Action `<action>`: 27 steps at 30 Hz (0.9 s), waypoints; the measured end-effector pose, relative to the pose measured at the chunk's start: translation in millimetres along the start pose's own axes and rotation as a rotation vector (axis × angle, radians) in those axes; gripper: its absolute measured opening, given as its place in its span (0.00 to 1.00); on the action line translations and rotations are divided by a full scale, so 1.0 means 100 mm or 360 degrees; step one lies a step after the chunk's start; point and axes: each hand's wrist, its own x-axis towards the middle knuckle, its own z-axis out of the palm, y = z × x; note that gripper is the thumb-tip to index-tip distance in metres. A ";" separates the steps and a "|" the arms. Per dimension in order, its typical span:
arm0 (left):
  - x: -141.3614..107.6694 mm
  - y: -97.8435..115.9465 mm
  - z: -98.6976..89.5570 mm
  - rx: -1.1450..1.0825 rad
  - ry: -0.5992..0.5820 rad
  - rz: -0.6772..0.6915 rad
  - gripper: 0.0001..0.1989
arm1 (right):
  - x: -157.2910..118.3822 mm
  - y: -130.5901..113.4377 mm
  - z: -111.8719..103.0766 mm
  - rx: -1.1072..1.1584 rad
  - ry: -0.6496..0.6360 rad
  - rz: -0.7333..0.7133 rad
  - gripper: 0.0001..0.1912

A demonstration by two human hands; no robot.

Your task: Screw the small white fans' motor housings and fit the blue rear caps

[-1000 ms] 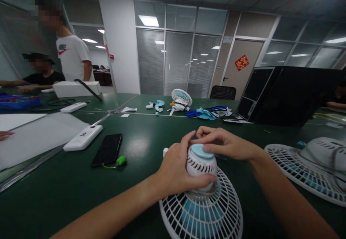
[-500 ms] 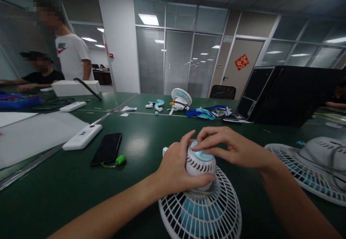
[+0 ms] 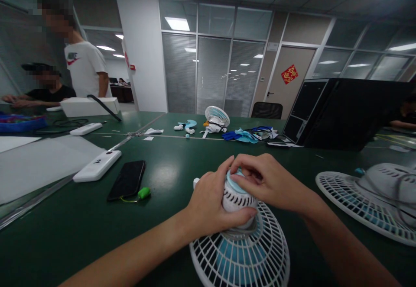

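Observation:
A white fan (image 3: 239, 199) with light-blue blades rests grille down on the green table in front of me. My left hand (image 3: 208, 200) is wrapped round its vented motor housing, thumb across the near side. On top of the housing sits a light-blue round cap (image 3: 235, 182). My right hand (image 3: 264, 178) pinches at this cap from above, fingers curled over it; its fingertips are partly hidden. Beside my right forearm lies a second white fan (image 3: 383, 183), also grille down, with a grey cord looped over its body.
Left of the fan are a black phone (image 3: 126, 180), a green tag (image 3: 144, 192) and a white device marked 2 (image 3: 97, 166). Farther back stand a small fan (image 3: 217, 118), blue gloves (image 3: 245, 135) and a large black case (image 3: 351, 114). Two people are at the far left.
My right hand's fingers have curled in more tightly on the blue cap, and the wrist has turned slightly. The left hand keeps its hold. The whole view has shifted a little.

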 end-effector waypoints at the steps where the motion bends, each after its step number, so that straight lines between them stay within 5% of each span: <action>1: 0.00 0.00 0.00 -0.0006 -0.0011 -0.0009 0.45 | -0.01 0.01 -0.02 0.0064 -0.0027 -0.0007 0.09; 7: -0.01 0.01 -0.01 0.0002 -0.0043 0.0010 0.48 | -0.01 0.14 -0.17 0.0331 -0.0269 -0.0132 0.15; 14: -0.01 0.01 0.00 0.0047 -0.0019 0.0046 0.46 | 0.10 0.16 0.08 0.0405 0.0022 0.0101 0.24; 21: 0.01 0.03 -0.03 0.0010 -0.0038 0.0157 0.38 | 0.05 0.20 -0.06 0.0406 -0.0236 0.0009 0.18; 27: 0.03 0.02 -0.04 -0.0037 -0.0073 0.0117 0.36 | 0.09 0.22 -0.05 0.0314 -0.0181 -0.0020 0.18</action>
